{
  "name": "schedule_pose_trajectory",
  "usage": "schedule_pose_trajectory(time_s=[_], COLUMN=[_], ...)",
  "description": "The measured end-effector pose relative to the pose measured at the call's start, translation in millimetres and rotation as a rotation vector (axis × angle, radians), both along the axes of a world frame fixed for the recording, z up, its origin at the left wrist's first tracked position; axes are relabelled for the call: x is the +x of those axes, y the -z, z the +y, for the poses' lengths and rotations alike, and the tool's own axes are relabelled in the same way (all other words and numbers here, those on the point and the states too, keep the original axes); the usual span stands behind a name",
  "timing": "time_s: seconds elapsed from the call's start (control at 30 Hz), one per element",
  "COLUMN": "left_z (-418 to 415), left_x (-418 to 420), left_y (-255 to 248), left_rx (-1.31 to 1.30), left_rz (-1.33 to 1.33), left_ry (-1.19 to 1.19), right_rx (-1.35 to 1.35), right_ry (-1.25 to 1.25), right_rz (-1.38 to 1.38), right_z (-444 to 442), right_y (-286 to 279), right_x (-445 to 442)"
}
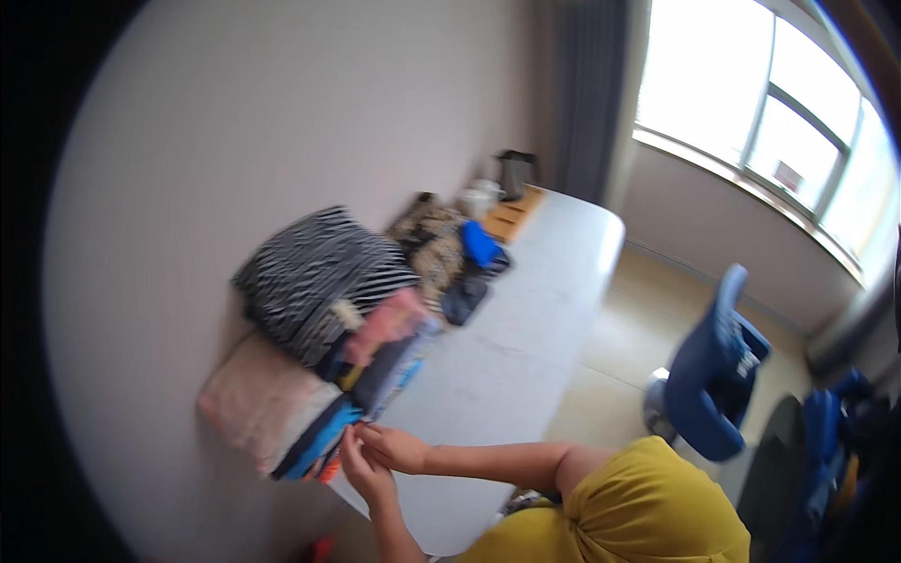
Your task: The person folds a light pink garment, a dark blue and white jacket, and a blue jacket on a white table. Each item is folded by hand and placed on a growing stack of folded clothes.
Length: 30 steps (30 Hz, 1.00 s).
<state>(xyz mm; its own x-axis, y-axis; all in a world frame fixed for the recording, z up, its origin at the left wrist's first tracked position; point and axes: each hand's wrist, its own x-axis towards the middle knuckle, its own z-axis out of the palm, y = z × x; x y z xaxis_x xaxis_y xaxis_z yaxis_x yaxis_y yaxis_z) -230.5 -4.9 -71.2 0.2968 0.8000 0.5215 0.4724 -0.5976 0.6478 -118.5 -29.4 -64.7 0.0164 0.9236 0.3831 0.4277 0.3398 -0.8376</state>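
My right hand (pixel 395 447) and my left hand (pixel 367 470) meet at the near edge of a pile of folded cloth, their fingers bent together. A little orange-red shows at the fingertips; whether they pinch it cannot be told. Beside them lies a folded pale pink fabric (pixel 264 397) over dark, blue and orange layers (pixel 320 440). A second stack adjoins it, with a black-and-white striped textile (pixel 324 274) on top and pink cloth (pixel 391 324) and grey-blue layers (pixel 391 373) below. Both stacks rest on a white table (pixel 507 352) against the wall.
Further along the table lie patterned brown fabric (pixel 433 257), a blue item (pixel 480 244), a dark bag-like item (pixel 464 299), a wooden tray (pixel 508 219), a white pot-like vessel (pixel 481 198) and a dark container (pixel 517 172). A blue chair (pixel 704 380) stands at right.
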Motion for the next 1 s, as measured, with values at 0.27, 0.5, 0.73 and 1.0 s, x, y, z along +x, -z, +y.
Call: schedule_pose_trajectory(time_s=[0.27, 0.5, 0.73, 1.0], left_z=[-128, -209, -402, -549], left_x=[52, 183, 332, 440], left_y=[71, 35, 39, 39], left_rx=[-0.862, -0.275, -0.161, 0.278], left_rz=[1.105, 1.500, 1.420, 1.159], left_ry=[0.499, 0.764, 1.275, 1.650], right_rx=[-0.615, -0.341, -0.251, -0.281], right_ry=[0.356, 0.558, 0.826, 1.382], right_rz=[-0.245, 0.114, 0.067, 0.443], right_z=[-303, -401, -564, -697], right_y=[65, 64, 64, 83], right_x=[142, 189, 264, 308])
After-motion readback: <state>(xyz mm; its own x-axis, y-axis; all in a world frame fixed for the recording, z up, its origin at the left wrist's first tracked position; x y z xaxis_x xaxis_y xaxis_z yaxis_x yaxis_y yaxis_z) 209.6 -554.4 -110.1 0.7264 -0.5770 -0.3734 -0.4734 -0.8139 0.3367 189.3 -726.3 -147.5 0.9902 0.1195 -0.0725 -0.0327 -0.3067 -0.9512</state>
